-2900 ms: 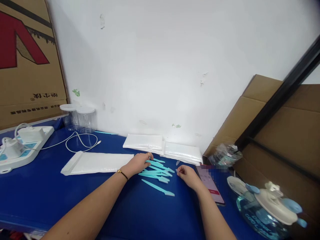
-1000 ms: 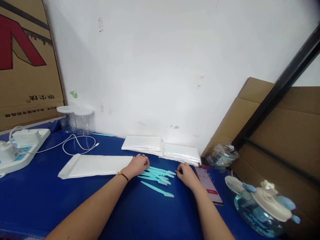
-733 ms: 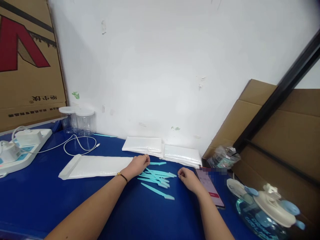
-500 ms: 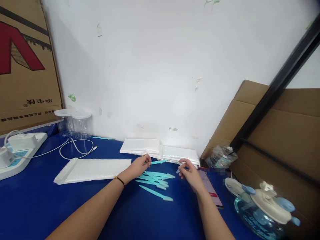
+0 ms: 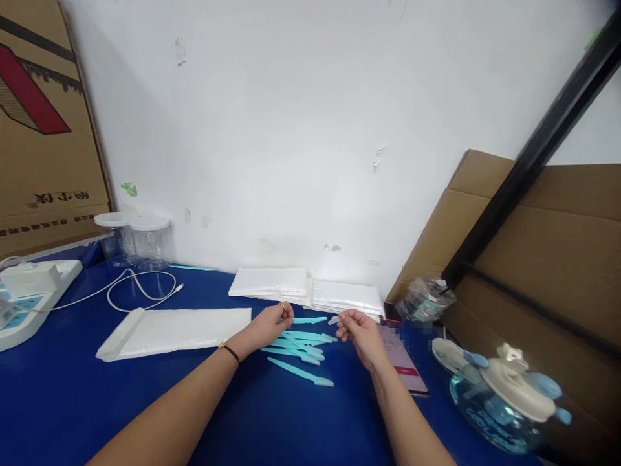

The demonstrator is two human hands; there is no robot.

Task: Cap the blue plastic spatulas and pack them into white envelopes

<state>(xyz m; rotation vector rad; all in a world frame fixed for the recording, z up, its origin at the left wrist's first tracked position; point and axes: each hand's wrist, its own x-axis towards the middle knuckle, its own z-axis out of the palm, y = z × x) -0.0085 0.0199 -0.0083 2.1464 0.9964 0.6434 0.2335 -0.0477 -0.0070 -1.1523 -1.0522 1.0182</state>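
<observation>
My left hand (image 5: 269, 325) pinches the handle of a turquoise eyebrow razor (image 5: 311, 320), its blade end pointing right. Just right of that end, my right hand (image 5: 359, 331) holds a small clear blade cap (image 5: 333, 320) between thumb and fingers. A narrow gap separates cap and razor. Below the hands, several more turquoise razors (image 5: 301, 354) lie in a loose pile on the blue table. One razor (image 5: 301, 372) rests apart at the near side of the pile. To the left of my left hand lies a white padded envelope (image 5: 187, 331), flat on the table.
White packets (image 5: 268, 283) stand stacked against the wall. A phone (image 5: 400, 362) lies right of my right hand, near a blue bottle (image 5: 499, 401). Clear jars (image 5: 150, 246), a white cable (image 5: 145, 301) and a power strip (image 5: 68, 275) are at left.
My right hand has moved left with the cap, bringing it close to the razor's blade end. My left hand keeps its hold on the razor. The view has shifted slightly.
</observation>
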